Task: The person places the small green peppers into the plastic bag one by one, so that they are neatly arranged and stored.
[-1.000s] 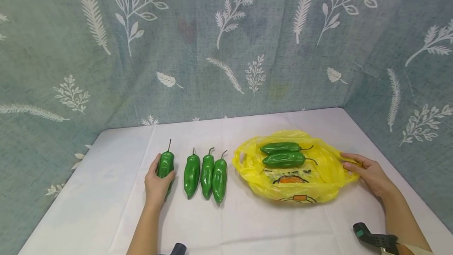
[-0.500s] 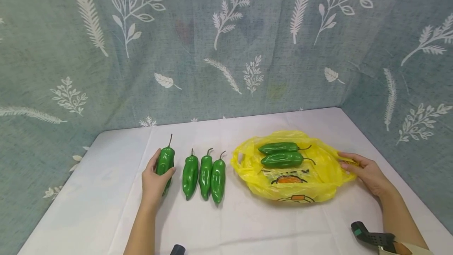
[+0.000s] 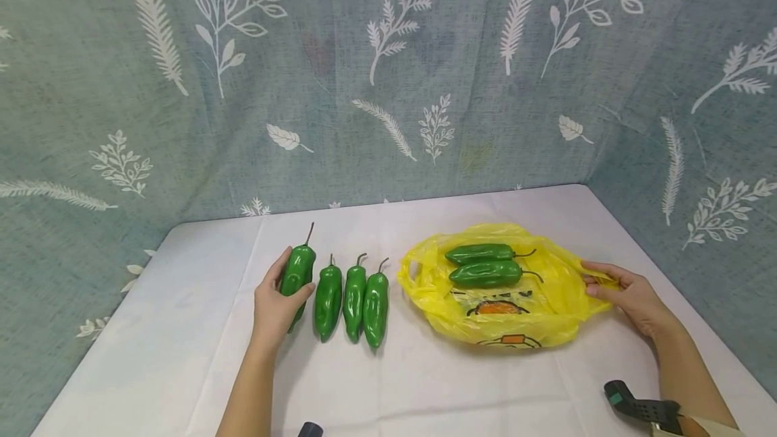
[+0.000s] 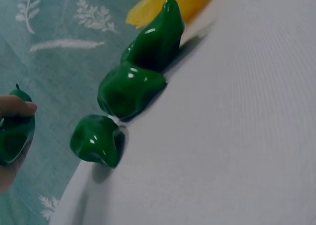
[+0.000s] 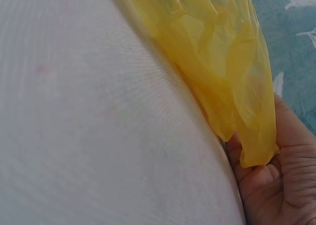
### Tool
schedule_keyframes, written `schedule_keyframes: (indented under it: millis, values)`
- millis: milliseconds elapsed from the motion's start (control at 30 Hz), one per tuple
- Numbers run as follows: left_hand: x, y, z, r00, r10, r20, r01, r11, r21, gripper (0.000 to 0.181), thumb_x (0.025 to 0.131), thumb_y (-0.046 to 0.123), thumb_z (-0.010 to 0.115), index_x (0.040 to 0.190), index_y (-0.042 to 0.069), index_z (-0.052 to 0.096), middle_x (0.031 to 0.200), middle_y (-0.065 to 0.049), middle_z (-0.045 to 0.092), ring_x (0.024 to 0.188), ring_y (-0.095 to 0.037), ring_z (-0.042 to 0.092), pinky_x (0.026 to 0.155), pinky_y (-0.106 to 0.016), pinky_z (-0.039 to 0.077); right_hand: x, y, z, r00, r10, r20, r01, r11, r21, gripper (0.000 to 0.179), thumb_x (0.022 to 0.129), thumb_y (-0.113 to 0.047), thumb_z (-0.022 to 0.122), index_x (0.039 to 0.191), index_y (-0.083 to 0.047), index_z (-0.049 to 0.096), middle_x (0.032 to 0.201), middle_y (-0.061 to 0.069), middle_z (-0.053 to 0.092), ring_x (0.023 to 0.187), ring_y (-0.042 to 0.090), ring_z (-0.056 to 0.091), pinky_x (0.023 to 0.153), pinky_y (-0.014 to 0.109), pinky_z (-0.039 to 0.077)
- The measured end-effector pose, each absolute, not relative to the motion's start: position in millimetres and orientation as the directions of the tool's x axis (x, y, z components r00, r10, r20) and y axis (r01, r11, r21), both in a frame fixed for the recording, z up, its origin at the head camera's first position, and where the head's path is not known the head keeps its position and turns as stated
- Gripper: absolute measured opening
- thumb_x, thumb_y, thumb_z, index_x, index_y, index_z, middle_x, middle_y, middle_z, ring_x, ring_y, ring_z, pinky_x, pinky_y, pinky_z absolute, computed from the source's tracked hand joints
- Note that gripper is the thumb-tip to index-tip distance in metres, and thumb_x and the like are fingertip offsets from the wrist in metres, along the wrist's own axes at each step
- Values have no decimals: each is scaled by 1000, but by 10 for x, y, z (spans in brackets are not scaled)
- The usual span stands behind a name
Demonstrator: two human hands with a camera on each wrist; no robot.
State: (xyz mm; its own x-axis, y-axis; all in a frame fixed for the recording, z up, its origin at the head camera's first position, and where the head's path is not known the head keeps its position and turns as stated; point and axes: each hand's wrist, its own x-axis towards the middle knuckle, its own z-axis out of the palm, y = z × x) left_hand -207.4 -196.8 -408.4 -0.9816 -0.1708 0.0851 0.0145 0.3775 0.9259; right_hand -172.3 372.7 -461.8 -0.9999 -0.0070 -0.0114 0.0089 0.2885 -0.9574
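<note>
Leftmost, the left hand [image 3: 274, 299] has its thumb and fingers closed round the sides of a green pepper [image 3: 299, 270], a narrow grip across the body that leaves the stem free above the fingers; in the left wrist view this pepper shows against the curtain [image 4: 49, 67], so it seems to be held clear of the table [image 3: 461, 386]. Just to its right, 3 more lie in a row with stems pointing away from the person, probably so that each can be taken the same way: the first pepper [image 3: 328, 299] a little apart, then the middle pepper [image 3: 355, 302] and the third pepper [image 3: 376, 309], which appear to touch. Farther right, the yellow bag [image 3: 558, 326] lies spread with its mouth up, and in it 2 peppers rest side by side, the upper pepper [image 3: 479, 253] and the lower pepper [image 3: 485, 274], stems to the right. At the far right, the right hand [image 3: 634, 299] pinches the bag's edge between thumb and fingers, presumably to steady it and keep the mouth wide.
</note>
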Motion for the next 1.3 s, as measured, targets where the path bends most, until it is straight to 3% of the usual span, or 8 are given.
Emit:
schedule_keyframes:
  millis: [300, 567, 933, 1300]
  values:
    - [-1990, -1831, -3915, -992, -94, 80, 40, 365, 930, 77, 83, 3, 68, 148, 22, 32, 148, -11, 37, 130, -29, 41, 100, -45, 42, -1719, 3721, -4611, -1000, -15, -11, 7, 273, -962, 44, 88, -12, 67, 131, -11, 56, 105, -29, 60, 94, -11, 57, 79, 5, 45]
    - [-1881, -1652, -3786, -995, -4, 98, 88, 417, 905, 74, 83, 5, 68, 147, 22, 34, 142, -15, 42, 123, -34, 47, 93, -51, 47, -1722, 3728, -4605, -1000, 4, -23, 23, 322, -946, 48, 87, -17, 68, 133, -8, 55, 103, -32, 58, 94, -14, 54, 79, 3, 43]
    - [-1884, -1628, -3850, -996, 19, 85, 83, 476, 875, 76, 82, 7, 70, 147, 25, 35, 146, -11, 40, 123, -35, 47, 93, -53, 46, -1745, 3686, -4609, -999, 21, -28, 33, 350, -936, 54, 86, -21, 70, 134, -5, 51, 104, -33, 54, 93, -13, 54, 79, 4, 43]
    - [-2031, -1362, -3835, -991, 102, 90, 126, 450, 884, 75, 81, 9, 71, 146, 25, 37, 147, -10, 40, 127, -33, 44, 99, -51, 43, -1728, 3715, -4610, -999, 29, -33, 41, 353, -935, 56, 86, -23, 70, 134, -2, 50, 104, -34, 53, 93, -14, 53, 80, 2, 42]
